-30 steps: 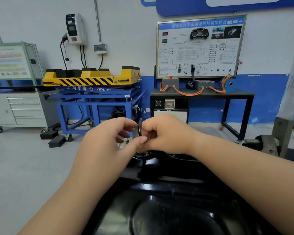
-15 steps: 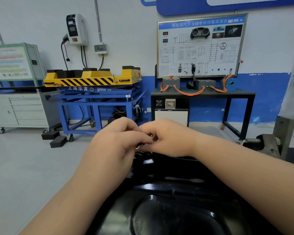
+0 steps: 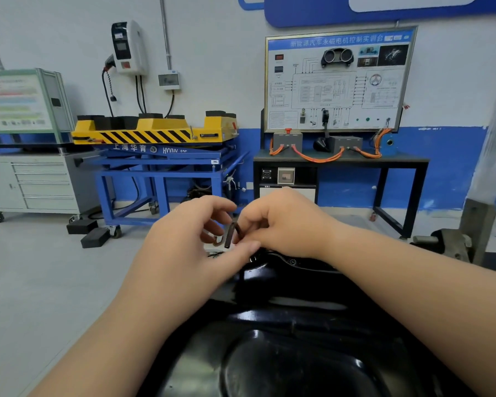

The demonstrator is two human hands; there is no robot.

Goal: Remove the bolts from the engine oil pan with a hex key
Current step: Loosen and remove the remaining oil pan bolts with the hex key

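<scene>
I am pinching the dark bent steel hex key (image 3: 233,234) with my right hand (image 3: 281,224), my left hand (image 3: 189,247) gripping it too, over the glossy black oil pan's (image 3: 298,353) far rim; I judge a loose grip is risking dropping it.

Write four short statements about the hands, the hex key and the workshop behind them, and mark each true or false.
1. The left hand and right hand meet over the far edge of the black oil pan. True.
2. The hex key lies on the floor. False: the fingers of both hands hold the hex key.
3. The yellow striped platform sits on a blue frame. True.
4. The cables on the black bench are green. False: the cables are orange.
</scene>
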